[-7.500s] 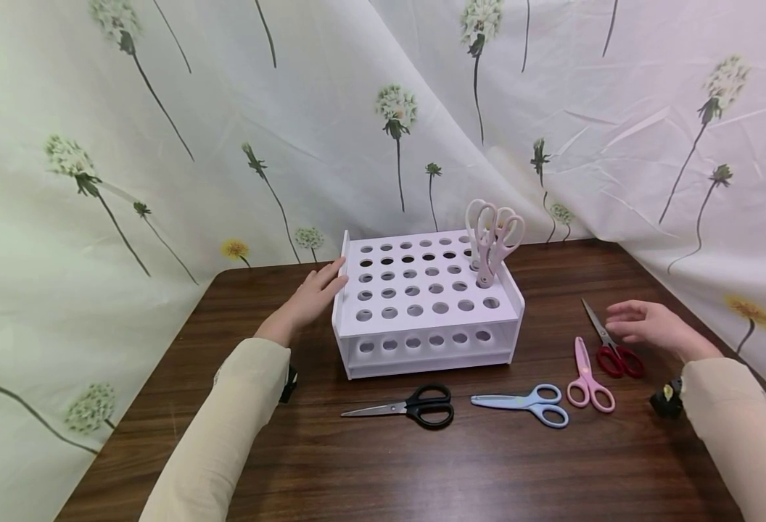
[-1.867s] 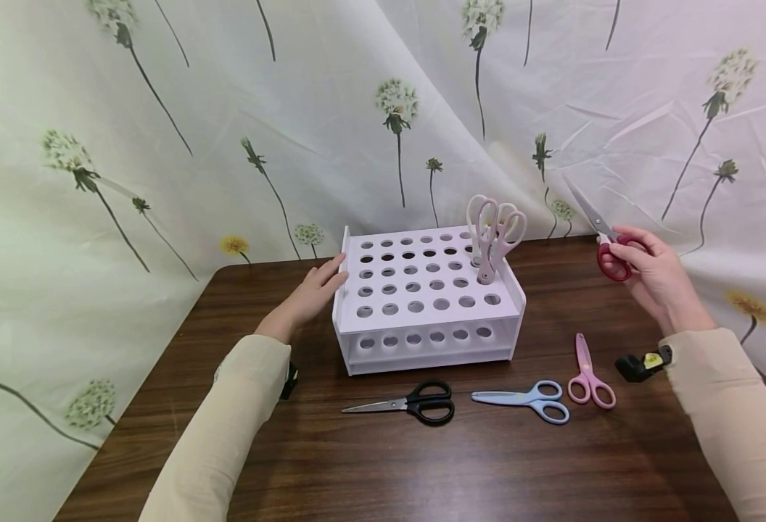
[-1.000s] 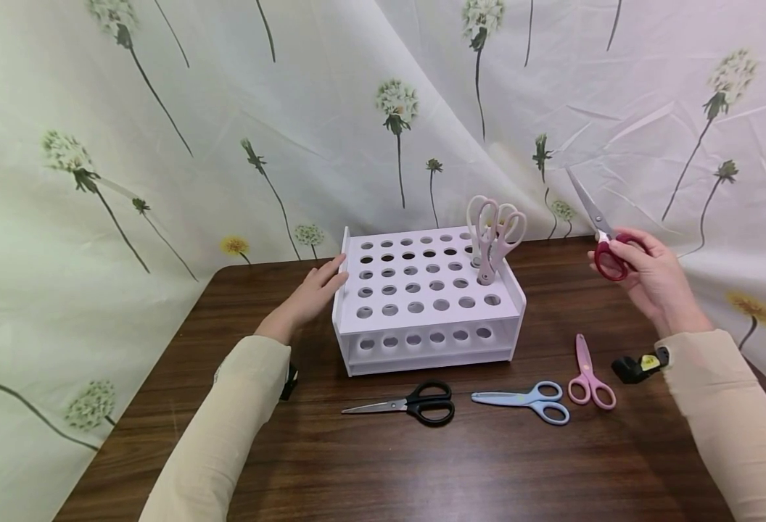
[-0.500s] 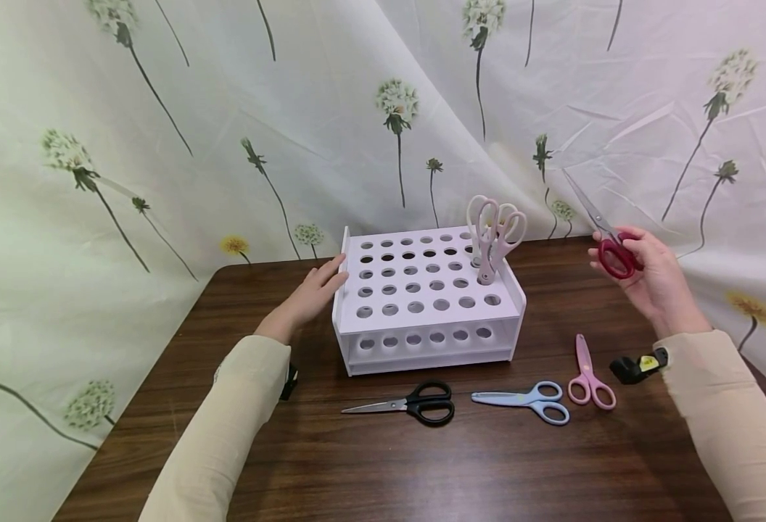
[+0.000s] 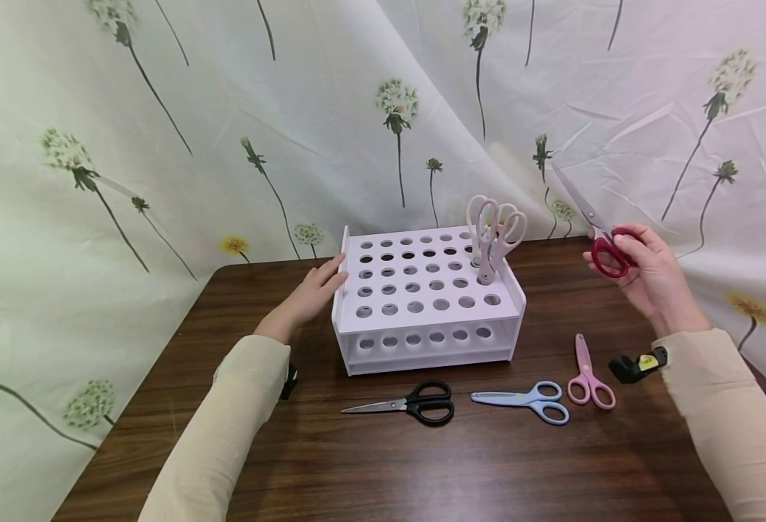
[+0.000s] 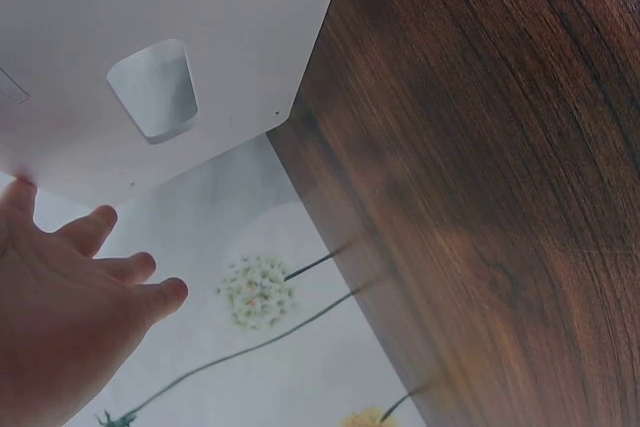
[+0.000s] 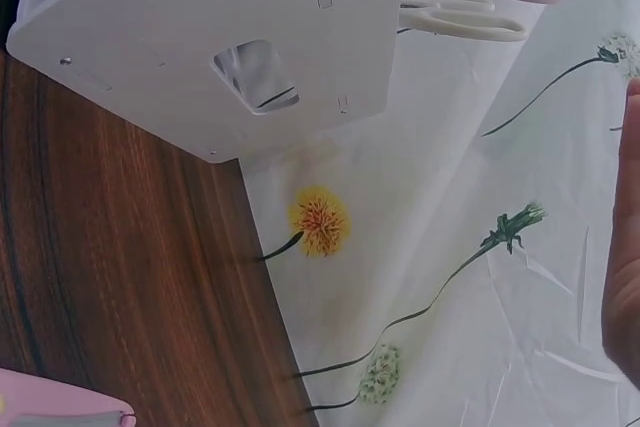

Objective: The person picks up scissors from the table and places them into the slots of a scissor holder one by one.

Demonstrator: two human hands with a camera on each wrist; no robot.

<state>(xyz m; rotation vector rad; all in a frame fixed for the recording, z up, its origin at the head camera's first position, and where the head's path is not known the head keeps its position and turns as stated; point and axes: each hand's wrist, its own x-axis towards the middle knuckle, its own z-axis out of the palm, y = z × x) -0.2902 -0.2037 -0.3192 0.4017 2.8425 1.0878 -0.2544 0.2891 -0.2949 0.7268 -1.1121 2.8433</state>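
My right hand (image 5: 657,279) grips a pair of red-handled scissors (image 5: 608,257) by the handles, above the table at right. Their blades point up and left. In the right wrist view only part of the right hand (image 7: 625,247) shows at the edge, and the held scissors are out of sight. My left hand (image 5: 307,297) has its fingers spread against the left side of a white rack (image 5: 432,362) with rows of round holes. The left wrist view shows the same fingertips near the rack's side panel (image 6: 240,87). White scissors (image 5: 472,217) and pale pink scissors (image 5: 485,267) stand upright in holes at the rack's right.
Black-handled scissors (image 5: 416,403), light blue scissors (image 5: 526,399) and pink scissors (image 5: 588,380) lie on the brown wooden table (image 5: 383,471) in front and to the right of the rack. A cloth with a dandelion print (image 5: 331,109) hangs behind the table.
The red-handled scissors lay on the table at first; my right hand has since lifted them. Lately it shifts them slightly, their blades tilting further left. My left hand stays on the rack.
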